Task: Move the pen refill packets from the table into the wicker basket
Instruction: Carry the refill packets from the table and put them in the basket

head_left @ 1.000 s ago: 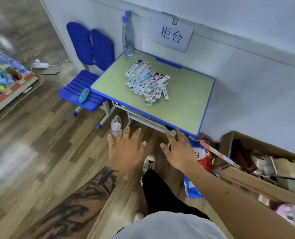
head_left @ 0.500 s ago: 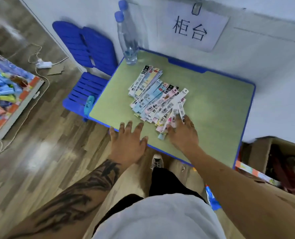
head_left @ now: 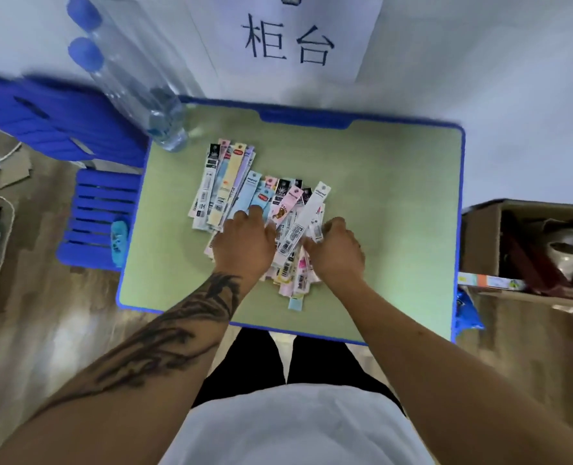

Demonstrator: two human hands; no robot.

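A pile of long, narrow pen refill packets (head_left: pixel 231 182) in white, pink, blue and yellow lies in the middle of the green table (head_left: pixel 395 203) with a blue rim. My left hand (head_left: pixel 243 245) sits on the pile's near left part with its fingers curled into the packets. Beside it, my right hand (head_left: pixel 335 253) curls round packets at the pile's near right part. A white packet (head_left: pixel 306 218) stands tilted up between the two hands. No wicker basket shows in the head view.
Two clear water bottles (head_left: pixel 164 119) with blue caps stand at the table's far left corner. A blue chair (head_left: pixel 104 209) stands left of the table. An open cardboard box (head_left: pixel 479 236) of odds and ends sits on the floor at the right. The wall is right behind the table.
I have stepped up to the table. Both hands moved from the near edge onto the pile, and their fingers went from spread flat to curled into the packets.
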